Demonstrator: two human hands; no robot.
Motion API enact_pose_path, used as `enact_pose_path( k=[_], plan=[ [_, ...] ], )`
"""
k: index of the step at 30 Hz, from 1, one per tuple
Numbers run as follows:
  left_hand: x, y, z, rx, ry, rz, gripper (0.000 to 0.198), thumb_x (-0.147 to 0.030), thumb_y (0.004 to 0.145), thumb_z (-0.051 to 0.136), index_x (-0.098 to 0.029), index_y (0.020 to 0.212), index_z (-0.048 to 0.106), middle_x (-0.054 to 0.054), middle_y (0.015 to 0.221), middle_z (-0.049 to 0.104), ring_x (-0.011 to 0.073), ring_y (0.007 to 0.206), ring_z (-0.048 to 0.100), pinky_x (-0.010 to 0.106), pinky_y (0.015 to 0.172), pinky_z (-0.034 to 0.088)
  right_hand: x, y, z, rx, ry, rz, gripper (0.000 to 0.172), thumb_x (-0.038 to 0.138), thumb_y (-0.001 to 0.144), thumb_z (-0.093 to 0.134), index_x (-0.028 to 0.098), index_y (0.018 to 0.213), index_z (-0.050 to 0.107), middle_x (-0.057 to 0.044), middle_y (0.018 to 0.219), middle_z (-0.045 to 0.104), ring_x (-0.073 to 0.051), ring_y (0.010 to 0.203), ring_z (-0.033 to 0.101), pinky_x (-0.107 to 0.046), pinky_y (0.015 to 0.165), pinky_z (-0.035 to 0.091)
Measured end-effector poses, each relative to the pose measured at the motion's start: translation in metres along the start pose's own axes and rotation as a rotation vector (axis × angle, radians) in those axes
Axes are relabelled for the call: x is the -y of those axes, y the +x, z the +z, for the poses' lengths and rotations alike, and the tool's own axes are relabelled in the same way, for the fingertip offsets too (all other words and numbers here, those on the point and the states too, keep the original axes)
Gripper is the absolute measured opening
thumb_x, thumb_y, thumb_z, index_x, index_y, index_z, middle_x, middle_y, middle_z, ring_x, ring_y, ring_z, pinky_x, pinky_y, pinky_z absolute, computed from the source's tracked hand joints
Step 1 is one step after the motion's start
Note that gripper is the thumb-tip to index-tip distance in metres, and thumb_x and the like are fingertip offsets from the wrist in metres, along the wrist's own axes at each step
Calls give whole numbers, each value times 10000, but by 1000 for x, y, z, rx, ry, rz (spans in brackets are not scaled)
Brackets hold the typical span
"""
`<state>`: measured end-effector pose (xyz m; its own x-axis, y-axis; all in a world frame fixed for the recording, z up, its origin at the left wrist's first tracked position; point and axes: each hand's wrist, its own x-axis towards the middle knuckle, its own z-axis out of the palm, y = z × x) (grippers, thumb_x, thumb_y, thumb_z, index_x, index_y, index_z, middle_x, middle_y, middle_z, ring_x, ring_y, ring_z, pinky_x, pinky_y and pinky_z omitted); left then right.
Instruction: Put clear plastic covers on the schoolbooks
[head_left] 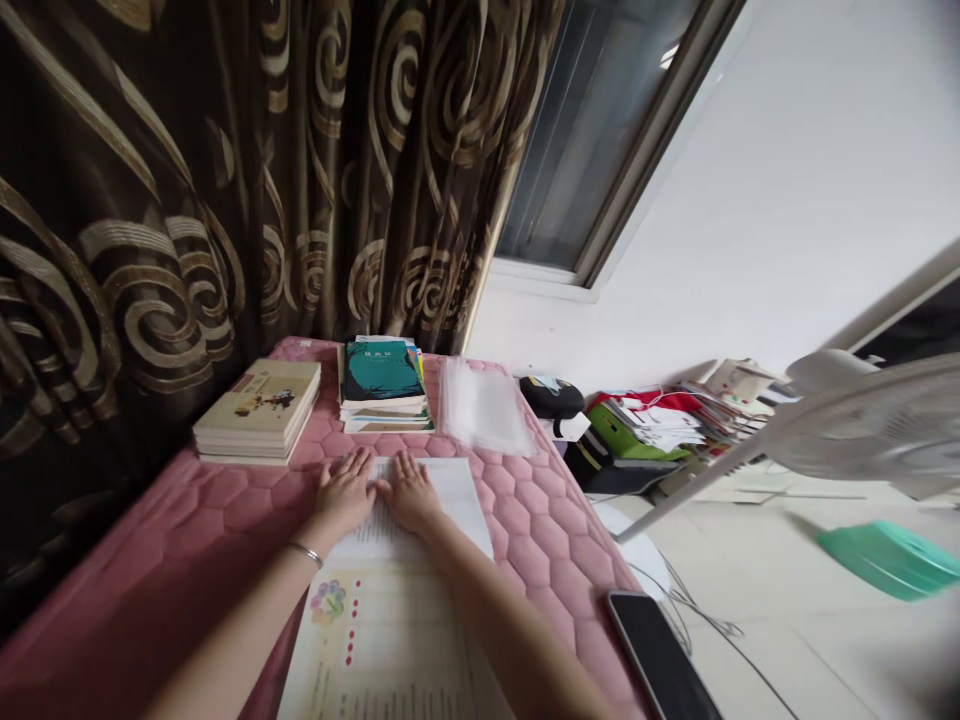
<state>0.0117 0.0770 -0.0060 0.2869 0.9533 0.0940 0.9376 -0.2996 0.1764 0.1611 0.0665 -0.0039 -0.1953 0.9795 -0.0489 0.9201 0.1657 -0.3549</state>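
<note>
An open book (405,620) with printed text and a coloured flower picture lies on the pink quilted surface in front of me. My left hand (346,495) rests flat at the left side of its far page, fingers stretched out and a silver bangle on the wrist. Close beside it, my right hand (410,492) also presses flat on the far page, the two thumbs almost touching. Neither hand grips anything. Part of the page is hidden under my hands and forearms.
Beyond my hands lie a stack of cream books (259,410), a pile topped by a teal book (384,372), and clear plastic sleeves (484,405). A phone (660,655) is at the right edge. A white fan (877,420) and green stool (892,560) stand on the floor.
</note>
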Motion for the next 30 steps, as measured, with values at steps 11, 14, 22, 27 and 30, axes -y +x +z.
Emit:
enact_pose_path(
  k=[11, 14, 22, 27, 30],
  plan=[
    [26, 6, 5, 18, 19, -73, 587, -427, 935, 285, -192, 1464, 384, 97, 1578, 267, 252, 1448, 278, 592, 1153, 143, -88, -34, -31, -14, -134, 236, 670, 448, 1000, 208, 24, 1518, 201, -145, 1595, 136, -240, 1485, 105, -419, 1198, 82],
    [25, 4, -3, 28, 29, -105, 584, -438, 927, 298, -216, 1457, 401, 77, 1581, 271, 260, 1460, 248, 595, 1156, 135, -82, -34, -33, -4, -153, 248, 672, 443, 995, 221, 23, 1519, 202, -145, 1598, 140, -242, 1485, 103, -401, 1195, 81],
    [17, -8, -21, -83, 171, -234, 516, -337, 907, 389, -145, 1367, 525, 144, 1581, 262, 326, 1462, 219, 618, 1158, 79, -68, -28, -41, -33, -240, 301, 633, 415, 977, 325, 69, 1505, 278, -169, 1583, 228, -299, 1443, 186, -502, 1146, 131],
    [-30, -83, -21, -152, 98, 90, 527, -199, 876, 423, -180, 1398, 487, 116, 1566, 323, 295, 1396, 367, 532, 1170, 216, -53, -21, -45, -69, -281, 225, 496, 340, 942, 418, 87, 1355, 525, -240, 1436, 434, -363, 1316, 331, -518, 1057, 231],
    [-62, -150, 1, -129, 19, 556, 469, -335, 885, 500, -234, 1342, 533, 65, 1496, 458, 279, 1268, 519, 457, 1052, 419, -46, -16, -44, -50, -238, 101, 467, 344, 936, 442, 169, 1363, 517, -193, 1401, 471, -333, 1285, 373, -483, 1019, 291]
  ],
)
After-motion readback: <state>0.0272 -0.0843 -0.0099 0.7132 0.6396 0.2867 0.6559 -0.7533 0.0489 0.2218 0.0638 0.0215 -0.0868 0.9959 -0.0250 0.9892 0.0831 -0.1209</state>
